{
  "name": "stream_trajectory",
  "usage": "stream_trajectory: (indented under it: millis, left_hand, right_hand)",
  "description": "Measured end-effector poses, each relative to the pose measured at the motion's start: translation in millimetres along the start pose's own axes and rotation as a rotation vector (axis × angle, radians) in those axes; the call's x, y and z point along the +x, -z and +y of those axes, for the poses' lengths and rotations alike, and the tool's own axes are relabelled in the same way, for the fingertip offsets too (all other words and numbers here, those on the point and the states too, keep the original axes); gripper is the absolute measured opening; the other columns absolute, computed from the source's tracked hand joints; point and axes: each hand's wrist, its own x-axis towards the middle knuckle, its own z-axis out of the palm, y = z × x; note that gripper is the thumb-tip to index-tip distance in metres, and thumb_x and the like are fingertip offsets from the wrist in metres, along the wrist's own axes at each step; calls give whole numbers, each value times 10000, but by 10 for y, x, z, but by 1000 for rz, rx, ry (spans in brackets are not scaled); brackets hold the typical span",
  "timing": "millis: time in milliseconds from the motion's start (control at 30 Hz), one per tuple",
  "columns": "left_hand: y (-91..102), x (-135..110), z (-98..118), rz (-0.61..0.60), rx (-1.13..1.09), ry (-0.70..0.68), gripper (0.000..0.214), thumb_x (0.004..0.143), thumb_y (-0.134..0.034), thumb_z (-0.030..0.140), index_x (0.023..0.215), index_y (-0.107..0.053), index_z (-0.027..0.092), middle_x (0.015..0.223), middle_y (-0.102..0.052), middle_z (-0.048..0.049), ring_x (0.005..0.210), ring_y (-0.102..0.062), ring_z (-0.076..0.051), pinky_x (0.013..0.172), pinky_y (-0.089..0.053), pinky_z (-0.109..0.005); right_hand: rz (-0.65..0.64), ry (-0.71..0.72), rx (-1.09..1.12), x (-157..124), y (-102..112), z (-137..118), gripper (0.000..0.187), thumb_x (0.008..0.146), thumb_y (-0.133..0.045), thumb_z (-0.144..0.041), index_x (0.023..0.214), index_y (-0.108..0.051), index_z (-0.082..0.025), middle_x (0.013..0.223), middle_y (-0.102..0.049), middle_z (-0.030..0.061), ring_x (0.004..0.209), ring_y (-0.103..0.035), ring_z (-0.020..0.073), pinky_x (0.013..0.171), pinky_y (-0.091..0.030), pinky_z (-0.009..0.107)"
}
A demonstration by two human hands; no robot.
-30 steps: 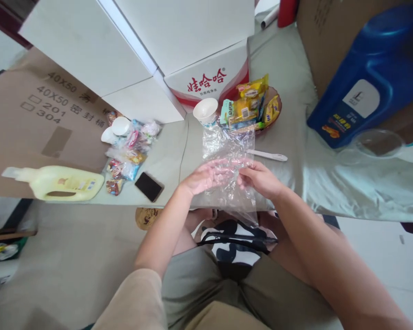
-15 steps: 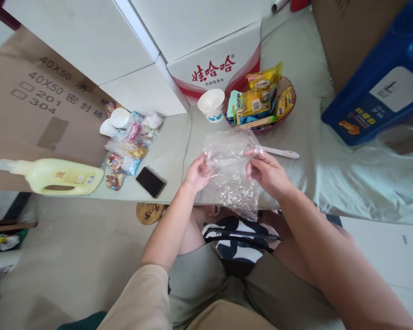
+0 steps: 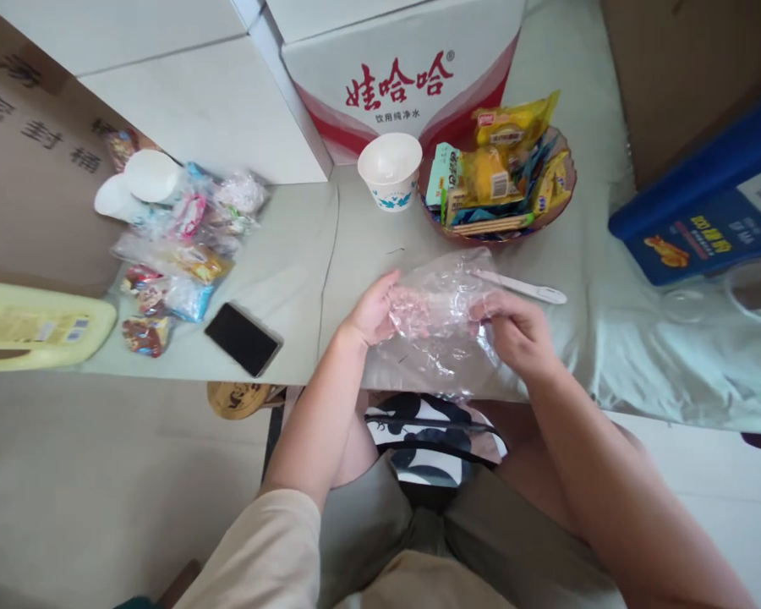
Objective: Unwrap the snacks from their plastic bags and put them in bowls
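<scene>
A crinkled clear plastic bag [image 3: 447, 359] is stretched between my hands, low over the cloth-covered surface. My left hand [image 3: 386, 313] is at the bag's left side, and its fingers show through the film; whether they are inside or behind it I cannot tell. On the other side, my right hand [image 3: 517, 330] pinches the bag's edge between thumb and curled fingers. A slim white plastic utensil [image 3: 533, 290] lies just beyond my right hand, its left end by the film. Farther back stands a white paper cup [image 3: 390, 173] with a blue pattern.
A bowl [image 3: 567, 199] of packaged snacks stands behind the utensil. To the left lie a phone [image 3: 243, 338], wrapped snacks [image 3: 190, 262], white cups [image 3: 152, 176] and a yellow bottle [image 3: 44, 326]. A white-and-red carton [image 3: 406, 80] is at the back, a blue container [image 3: 685, 220] to the right.
My left fingers have moved farther in under the plastic film, and the bag has spread and sunk lower. My right hand has shifted slightly right, still pinching it. The view has moved closer.
</scene>
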Motion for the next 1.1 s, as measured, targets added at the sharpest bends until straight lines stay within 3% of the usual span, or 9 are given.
stream_trajectory:
  millis: [100,200,367,500,567,667,800,1000,1100]
  left_hand:
    - [-4,-25,-9,111,35,-118,346,686,-828,473,765,-715,156,741,-747,-40,600,-675,-151,595,-540,-258]
    - [-8,-54,-21,157,19,-196,278,661,-861,378,774,-725,164,773,-756,-19,656,-686,-128,655,-555,-234]
    - [0,-55,-86,305,19,-272,484,868,-685,589,642,-692,162,627,-688,-47,579,-630,-126,573,-497,-235]
    - [-21,-71,-122,467,124,-416,347,770,-836,425,595,-692,162,601,-676,-20,562,-592,-96,540,-421,-202]
    - [-27,-81,-113,490,100,-411,408,808,-786,473,561,-683,165,592,-673,-29,554,-587,-95,499,-377,-200]
    - [-7,-74,-97,547,94,-433,591,878,-659,601,473,-633,172,514,-620,-47,469,-502,-80,437,-292,-220]
    - [22,-56,-105,635,183,-514,458,747,-804,515,487,-650,172,526,-628,-32,503,-508,-84,487,-346,-218]
    - [-61,-149,-77,303,289,-580,256,556,-898,326,637,-706,176,772,-710,-24,663,-598,-115,623,-458,-238]
    - [-115,-203,-59,183,409,-598,196,585,-873,250,713,-739,189,874,-722,-38,774,-634,-136,739,-489,-261]
  right_hand:
    - [62,248,-228,-24,-2,15,308,822,-538,-59,793,-755,-276,979,-668,29,934,-669,182,807,-555,347]
    - [116,337,-323,-91,-19,52,324,819,-544,-34,718,-742,-269,1137,-609,37,1053,-642,192,840,-555,358]
    - [40,213,-469,-189,0,130,277,747,-540,-54,653,-725,-237,1307,-593,71,1218,-591,286,919,-560,466]
    - [-3,109,-573,-204,25,169,310,738,-537,-85,802,-795,-245,1444,-581,81,1333,-518,353,1034,-515,582]
    - [-55,133,-607,-212,29,182,346,733,-535,-79,856,-811,-249,1504,-554,71,1396,-466,376,1110,-456,619]
    - [-161,173,-680,-236,24,191,345,720,-532,-45,783,-801,-251,1571,-506,40,1451,-400,398,1182,-353,659]
    - [-161,175,-709,-238,17,148,306,733,-541,-38,745,-766,-245,1514,-560,50,1437,-415,375,1174,-357,643]
    - [243,-9,-200,-95,26,80,172,949,-492,-312,994,-651,-265,1241,-677,94,1219,-625,274,1074,-481,489]
    - [309,-217,71,-36,44,127,434,1008,-308,-587,1136,-595,-289,1270,-666,104,1217,-645,266,1018,-524,446]
